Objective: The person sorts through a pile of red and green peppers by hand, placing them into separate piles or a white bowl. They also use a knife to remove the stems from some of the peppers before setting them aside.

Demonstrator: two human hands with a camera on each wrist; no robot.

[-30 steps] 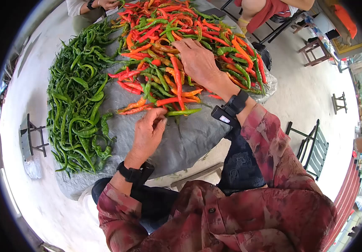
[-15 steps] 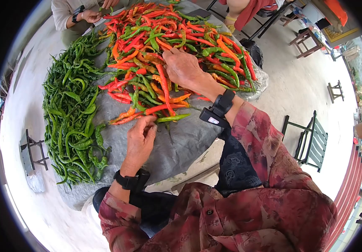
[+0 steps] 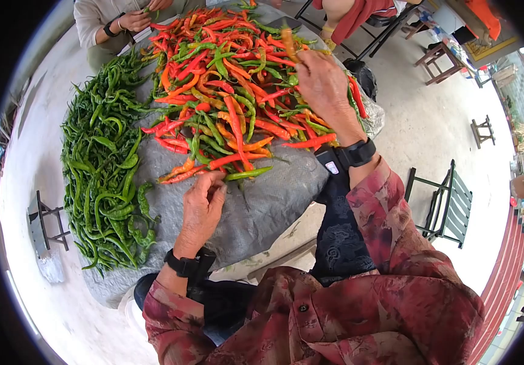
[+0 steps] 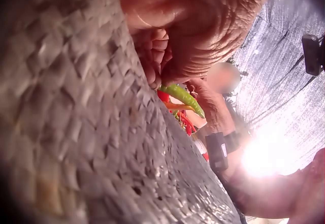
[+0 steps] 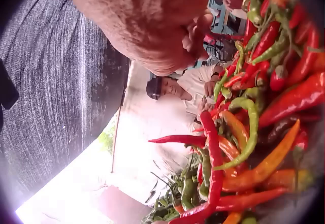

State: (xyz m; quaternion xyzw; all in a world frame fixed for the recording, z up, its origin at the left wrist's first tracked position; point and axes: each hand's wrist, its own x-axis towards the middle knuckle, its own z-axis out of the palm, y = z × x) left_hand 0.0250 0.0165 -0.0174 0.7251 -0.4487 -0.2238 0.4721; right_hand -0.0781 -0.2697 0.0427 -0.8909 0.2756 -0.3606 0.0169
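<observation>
A big heap of red, orange and green chili peppers (image 3: 231,125) covers the middle of the table. My right hand (image 3: 326,85) is over the heap's right side, pinching an orange-brown chili pepper (image 3: 288,41), slightly blurred, that points away from me. In the right wrist view the curled fingers (image 5: 190,43) hang above the peppers. At the heap's near edge, my left hand (image 3: 201,204) has its fingertips at the left end of a light green chili pepper (image 3: 249,174). The left wrist view shows that green pepper (image 4: 185,98) coming out from under curled fingers.
A long pile of green chili peppers (image 3: 107,164) lies on the left of the table, which a grey woven sheet (image 3: 262,213) covers. Across the table sits a person with hands (image 3: 134,21) at the pile's far end. A folding chair (image 3: 444,204) stands on the right.
My right hand has moved right across the heap and lifted with the orange-brown pepper. The left hand keeps its place beside the green pepper. The head view has shifted slightly.
</observation>
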